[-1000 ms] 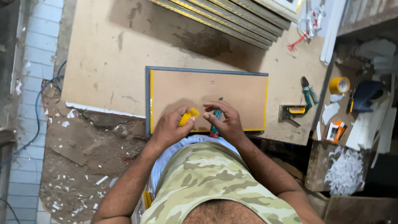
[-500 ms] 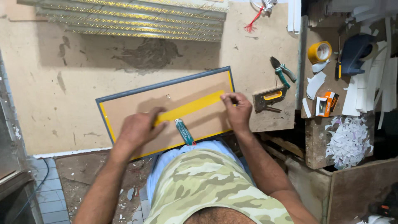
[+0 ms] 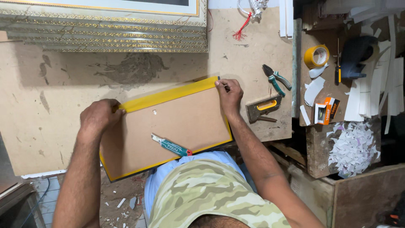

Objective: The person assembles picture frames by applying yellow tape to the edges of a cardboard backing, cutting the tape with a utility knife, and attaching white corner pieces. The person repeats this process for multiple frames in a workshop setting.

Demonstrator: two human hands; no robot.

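**A:** What is in view from above?

**B:** A person sits at a worn, stained wooden desk [image 3: 50, 139] with a picture frame backing board [image 3: 173, 126] lying face down in front of them. It is a flat brown rectangle of smooth fibreboard, tilted slightly, with a dark frame edge showing at the near side.

**A:** What are the hands doing?

**B:** The left hand [image 3: 99, 118] is closed around something yellow at the board's far left corner, likely the tape roll, though the fingers hide most of it. The right hand [image 3: 229, 93] presses its fingertips onto the far right corner, pinning the end of a yellow tape strip [image 3: 168, 95] stretched between the two hands along the far edge.

**A:** How much seems done?

**B:** The right and near edges already show thin yellow tape lines. The far strip looks laid but uncut at the left. The left edge is partly hidden by the arm, so I cannot tell.

**A:** Anything else nearby?

**B:** A teal utility knife [image 3: 171, 147] lies on the board near the person. To the right sit a metal staple gun [image 3: 263, 107], green-handled pliers [image 3: 276, 79], a yellow tape roll [image 3: 316, 56] and a heap of pale paper offcuts [image 3: 352, 150]. Ornate gold frame mouldings [image 3: 105, 31] line the far side.
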